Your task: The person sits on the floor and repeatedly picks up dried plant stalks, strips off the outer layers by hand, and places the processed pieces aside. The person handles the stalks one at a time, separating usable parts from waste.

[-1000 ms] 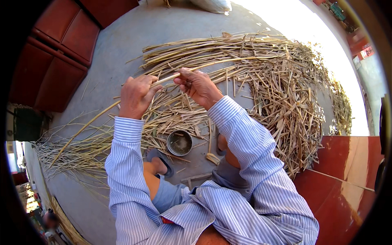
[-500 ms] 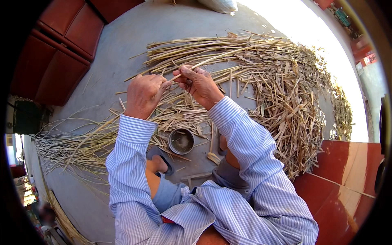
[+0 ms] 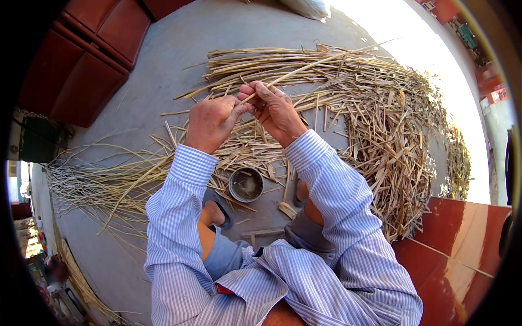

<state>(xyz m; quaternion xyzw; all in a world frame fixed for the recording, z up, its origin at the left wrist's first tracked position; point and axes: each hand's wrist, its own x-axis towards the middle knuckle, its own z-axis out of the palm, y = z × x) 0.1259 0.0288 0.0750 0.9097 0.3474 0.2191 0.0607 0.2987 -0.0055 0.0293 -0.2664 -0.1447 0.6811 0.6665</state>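
Observation:
My left hand (image 3: 211, 122) and my right hand (image 3: 274, 110) meet close together above the ground, both pinching the near end of one long pale reed stalk (image 3: 321, 62). The stalk runs up and to the right from my fingers, over the heap of dry reeds (image 3: 380, 125). Both forearms wear blue-striped sleeves. Below my hands, between my knees, a small round metal bowl (image 3: 246, 184) rests on the grey concrete.
Thin split reed strips (image 3: 103, 179) fan out to the left over the concrete floor (image 3: 163, 65). Dark red tiled steps (image 3: 81, 70) rise at the upper left and a red tiled ledge (image 3: 462, 233) sits at the lower right. A sandalled foot (image 3: 217, 213) is beside the bowl.
My hands have drawn together and risen slightly. The reed stalk, earlier sticking out to the lower left, now points up and to the right from my fingers.

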